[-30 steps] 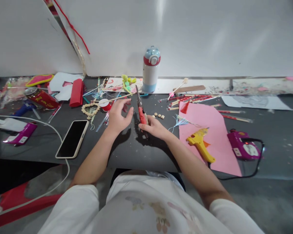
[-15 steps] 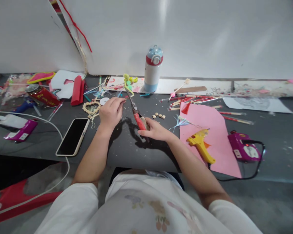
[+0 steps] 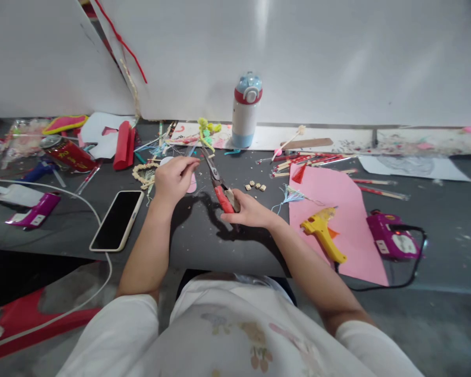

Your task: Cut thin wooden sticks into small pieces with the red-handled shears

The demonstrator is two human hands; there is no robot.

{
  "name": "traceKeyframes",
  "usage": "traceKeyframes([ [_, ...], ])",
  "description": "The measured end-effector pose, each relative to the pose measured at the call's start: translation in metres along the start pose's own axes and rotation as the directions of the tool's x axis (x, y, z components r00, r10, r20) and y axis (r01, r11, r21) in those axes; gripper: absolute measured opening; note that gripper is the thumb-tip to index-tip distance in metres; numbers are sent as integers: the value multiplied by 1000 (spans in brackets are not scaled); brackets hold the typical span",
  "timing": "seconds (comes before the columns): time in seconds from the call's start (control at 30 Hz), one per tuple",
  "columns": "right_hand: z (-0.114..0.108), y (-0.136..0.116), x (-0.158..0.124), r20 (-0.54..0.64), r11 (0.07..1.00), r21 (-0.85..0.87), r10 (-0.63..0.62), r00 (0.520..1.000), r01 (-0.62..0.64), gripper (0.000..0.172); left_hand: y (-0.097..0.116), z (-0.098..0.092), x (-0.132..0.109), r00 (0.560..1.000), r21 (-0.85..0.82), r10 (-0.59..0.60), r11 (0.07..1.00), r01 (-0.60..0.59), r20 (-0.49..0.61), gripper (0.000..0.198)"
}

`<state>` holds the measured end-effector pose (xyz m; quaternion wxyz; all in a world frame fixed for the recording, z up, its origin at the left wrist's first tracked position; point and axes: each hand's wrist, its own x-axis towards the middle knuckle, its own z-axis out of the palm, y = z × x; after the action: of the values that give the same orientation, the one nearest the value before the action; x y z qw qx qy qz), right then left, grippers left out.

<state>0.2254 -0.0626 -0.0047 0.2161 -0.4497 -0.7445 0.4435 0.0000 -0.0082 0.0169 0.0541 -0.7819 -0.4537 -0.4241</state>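
My right hand (image 3: 249, 208) is closed around the handles of long-nose pliers (image 3: 221, 195) with red grips. The metal jaws point away from me, and a tiny pale piece (image 3: 211, 155) shows at their tip. To the left, my left hand (image 3: 175, 178) is closed, thumb and fingertips pressed together beside the jaws but apart from them. What those fingertips hold, if anything, is too small to make out. Under that hand a pink-edged flat piece (image 3: 192, 184) partly shows. Several small pale cut pieces (image 3: 255, 186) lie right of the pliers.
A phone (image 3: 118, 221) and braided heart (image 3: 145, 175) lie left. A bottle (image 3: 244, 112) stands at the back. On the right, a yellow glue gun (image 3: 324, 233) rests on pink paper (image 3: 353, 225), near a purple power box (image 3: 392, 238) with a cable.
My left hand has shifted slightly left, away from the pliers, baring more of the pink-edged piece. The pliers stay nearly in place in my right hand, turned a little left.
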Motion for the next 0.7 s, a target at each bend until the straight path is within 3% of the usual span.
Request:
traceKeyframes([
  [0.33, 2, 7, 1, -13, 999, -35, -18, 1000, 17, 48, -4, -1, 0, 999, 51, 5, 999, -6, 32, 20],
  [0.57, 3, 8, 3, -13, 1000, -13, 28, 1000, -28, 47, -1, 0, 0, 994, 170, 0, 985, -19, 111, 24],
  [0.7, 6, 9, 5, -77, 994, 75, 85, 993, -79, 45, 8, 1, 1, 999, 183, 14, 983, -23, 50, 29],
])
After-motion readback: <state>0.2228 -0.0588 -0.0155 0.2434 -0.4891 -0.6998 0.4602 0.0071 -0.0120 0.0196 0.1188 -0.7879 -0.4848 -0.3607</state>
